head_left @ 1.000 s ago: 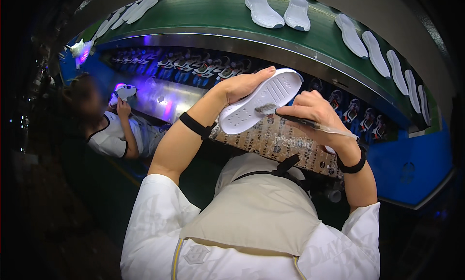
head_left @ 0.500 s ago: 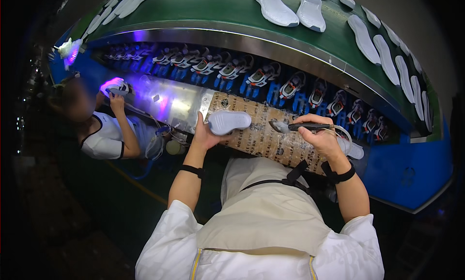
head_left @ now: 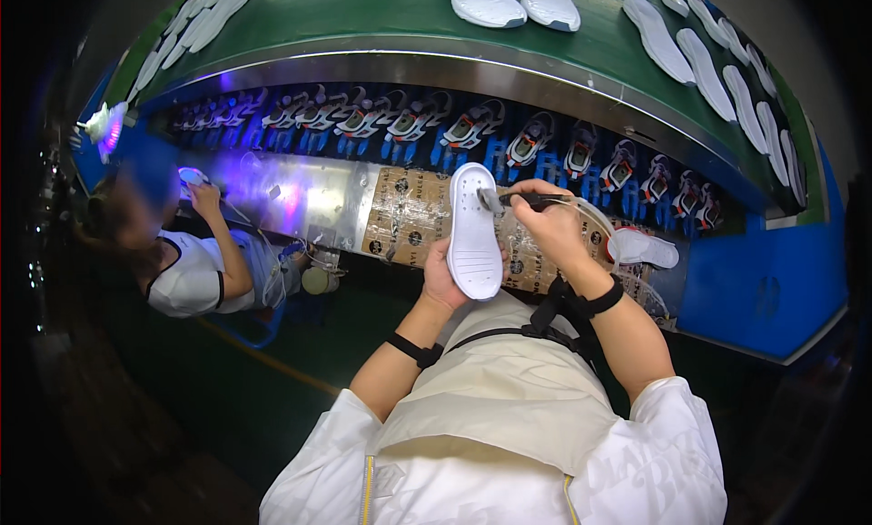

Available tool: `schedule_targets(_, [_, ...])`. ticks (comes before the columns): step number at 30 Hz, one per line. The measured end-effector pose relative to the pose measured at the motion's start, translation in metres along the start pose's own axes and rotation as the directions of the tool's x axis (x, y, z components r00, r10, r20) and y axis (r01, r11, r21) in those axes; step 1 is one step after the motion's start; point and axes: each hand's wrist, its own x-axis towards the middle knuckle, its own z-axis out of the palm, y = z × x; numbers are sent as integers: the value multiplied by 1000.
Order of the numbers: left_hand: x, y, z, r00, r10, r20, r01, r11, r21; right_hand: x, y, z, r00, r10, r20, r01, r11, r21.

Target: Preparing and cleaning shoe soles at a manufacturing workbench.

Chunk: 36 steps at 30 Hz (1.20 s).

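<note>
My left hand [head_left: 442, 275] holds a white shoe sole [head_left: 475, 230] upright by its lower end, its inner face toward me. My right hand [head_left: 543, 223] grips a dark-handled brush [head_left: 518, 199] whose tip touches the upper right part of the sole. Both wrists wear black bands. Under my hands lies a brown patterned cardboard sheet [head_left: 404, 212] on the metal bench. A second white sole [head_left: 643, 248] lies flat on the bench to the right of my right hand.
A green conveyor belt [head_left: 381, 16] curves above, carrying white shoes [head_left: 509, 0] and white soles [head_left: 718, 57]. Below it hangs a row of blue-and-white clamps [head_left: 418, 125]. To my left a co-worker in a white shirt [head_left: 195, 271] holds a sole under violet light. A blue panel [head_left: 763, 289] stands at right.
My left hand lifted a sole off the bench and turned it upright. My right hand moved left, bringing the brush tip onto the sole.
</note>
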Motion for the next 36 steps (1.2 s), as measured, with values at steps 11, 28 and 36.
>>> schedule_targets(11, [2,7,68,937,322,133,-347,889,299,-45,-72,-25,653,-299,696,644,703,-302])
schedule_targets(28, [-23,13,104,955,209,210,-251,947,199,-1,-75,-6,550,-834,49,835,550,-7])
schedule_targets(36, [-18,16,110,903,230,363,-306,937,170,-6,-82,-14,509,-829,234,857,514,-42])
